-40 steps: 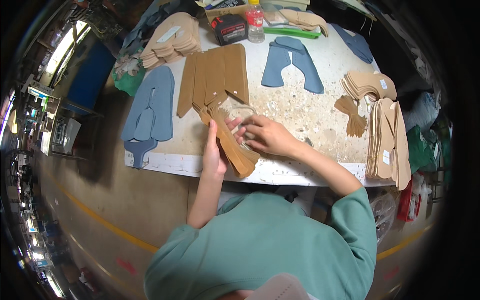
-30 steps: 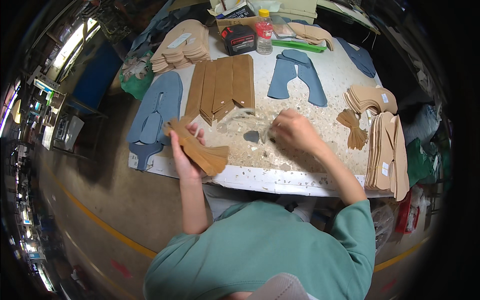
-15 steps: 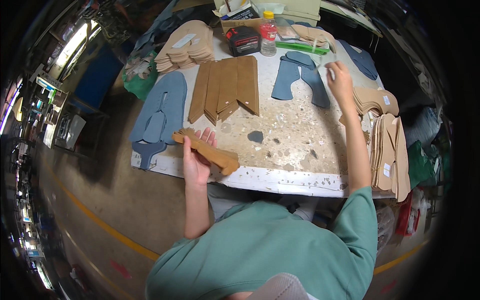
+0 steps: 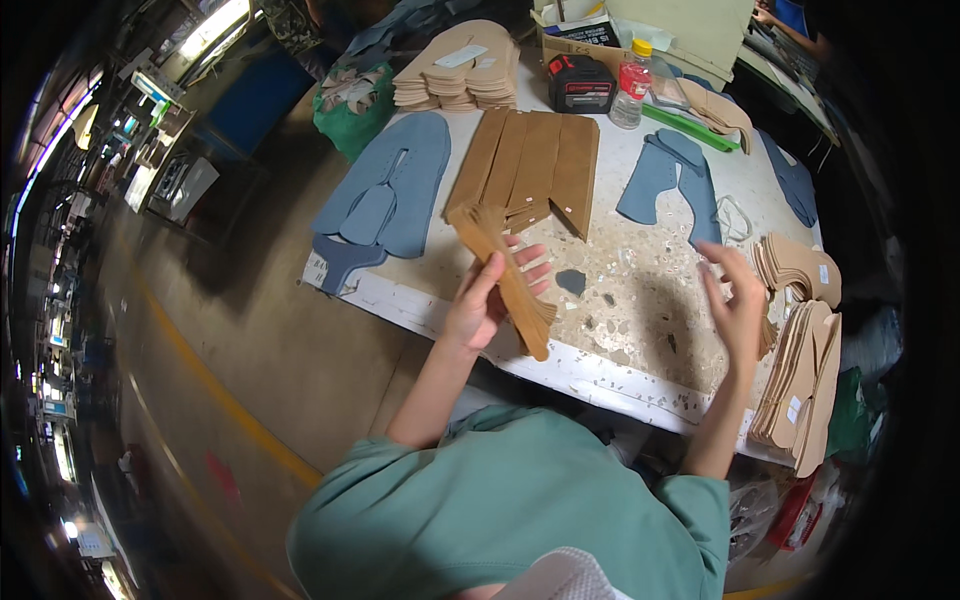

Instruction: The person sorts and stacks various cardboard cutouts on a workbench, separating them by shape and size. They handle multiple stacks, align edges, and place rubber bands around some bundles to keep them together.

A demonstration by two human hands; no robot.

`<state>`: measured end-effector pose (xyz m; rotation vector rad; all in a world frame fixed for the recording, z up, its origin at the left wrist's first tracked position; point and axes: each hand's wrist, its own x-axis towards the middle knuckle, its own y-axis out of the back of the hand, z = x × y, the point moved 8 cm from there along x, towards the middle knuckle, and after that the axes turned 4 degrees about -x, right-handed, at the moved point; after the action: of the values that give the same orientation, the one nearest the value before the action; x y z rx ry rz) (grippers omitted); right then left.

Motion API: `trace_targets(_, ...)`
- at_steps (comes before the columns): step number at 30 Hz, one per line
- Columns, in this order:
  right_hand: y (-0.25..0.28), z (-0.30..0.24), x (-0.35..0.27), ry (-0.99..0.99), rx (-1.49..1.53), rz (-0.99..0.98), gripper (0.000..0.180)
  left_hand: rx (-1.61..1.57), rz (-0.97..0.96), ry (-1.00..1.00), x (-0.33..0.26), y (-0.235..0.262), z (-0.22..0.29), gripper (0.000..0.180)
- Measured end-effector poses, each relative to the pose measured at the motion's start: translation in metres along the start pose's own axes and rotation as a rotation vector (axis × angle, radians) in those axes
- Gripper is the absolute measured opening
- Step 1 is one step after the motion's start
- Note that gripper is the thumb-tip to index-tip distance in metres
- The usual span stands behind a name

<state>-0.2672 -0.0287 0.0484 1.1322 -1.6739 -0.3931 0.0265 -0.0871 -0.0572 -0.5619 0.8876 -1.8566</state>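
Observation:
My left hand [image 4: 488, 295] grips a stack of long tan leather strips [image 4: 503, 278], held tilted above the near part of the speckled worktable [image 4: 640, 290]. My right hand [image 4: 737, 305] hovers open with spread fingers over the table's right side, next to a pile of tan cut pieces [image 4: 797, 268]. A small blue-grey scrap [image 4: 571, 282] lies on the table between my hands. Behind the held stack lie flat tan panels [image 4: 530, 168] laid side by side.
Blue-grey cut leather shapes lie at the left [image 4: 392, 190] and at the back right [image 4: 672, 172]. A black and red box [image 4: 581, 82], a clear bottle [image 4: 630, 88] and a green strip [image 4: 690, 127] stand at the back. More tan stacks sit at the back left [image 4: 458, 68] and right edge [image 4: 808, 385].
My right hand came back from the far right of the table to its near right side. My left hand lifted the strip stack and tilted it more upright over the table.

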Motion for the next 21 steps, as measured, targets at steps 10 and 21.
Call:
trace_targets(10, -0.080, -0.129, -0.026, 0.214, 0.113, 0.104, 0.031, 0.284, -0.060, -0.011, -0.004, -0.040, -0.028, 0.036)
trace_targets(21, -0.079, -0.125, -0.030, 0.247, 0.211, 0.047, 0.021, 0.253, -0.001, 0.065, -0.010, -0.036, -0.044, 0.036)
